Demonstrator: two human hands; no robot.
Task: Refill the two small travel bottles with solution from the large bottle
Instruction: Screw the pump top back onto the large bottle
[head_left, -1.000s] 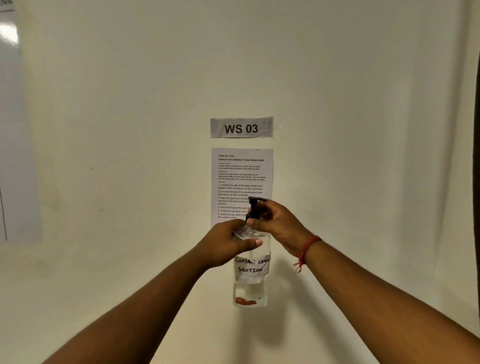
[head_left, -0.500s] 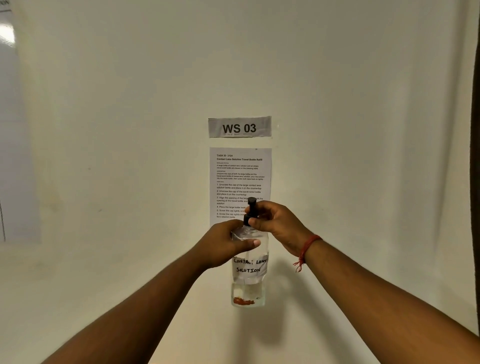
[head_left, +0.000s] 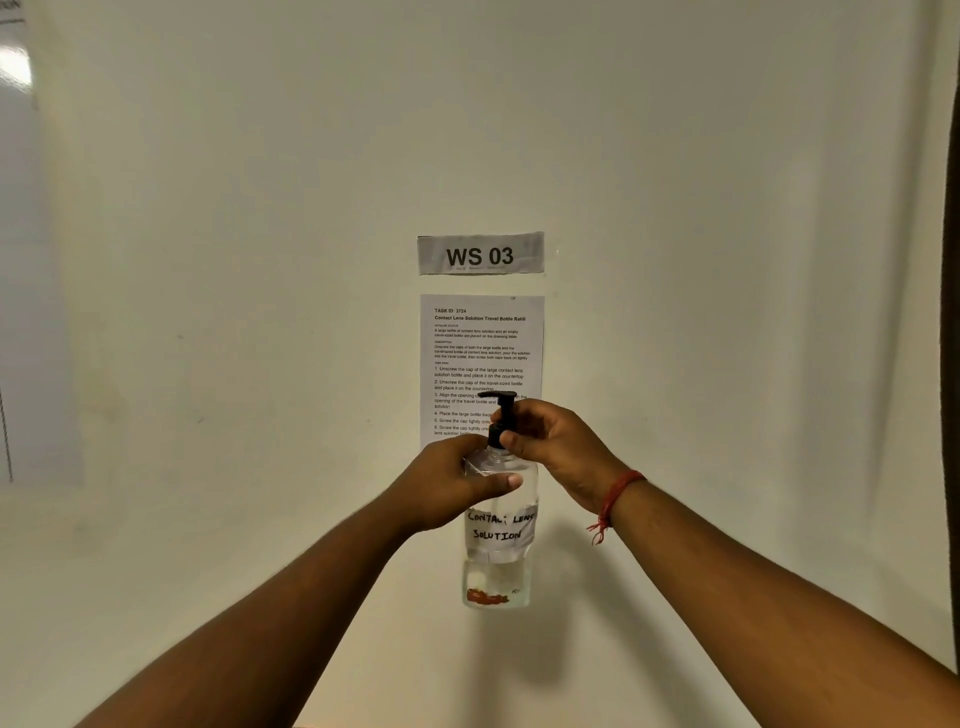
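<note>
Fingers of right hand (head_left: 556, 447) pinch black pump cap (head_left: 503, 418); left hand (head_left: 447, 486) grips large bottle (head_left: 498, 540).

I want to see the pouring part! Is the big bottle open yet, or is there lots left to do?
Nothing looks finished yet. The left hand holds the clear plastic bottle labelled "Contact Lens Solution", while the right hand grips its black pump cap, which sits on the neck. The small travel bottles aren't in view, so opening, pouring and recapping are probably all left.
</note>
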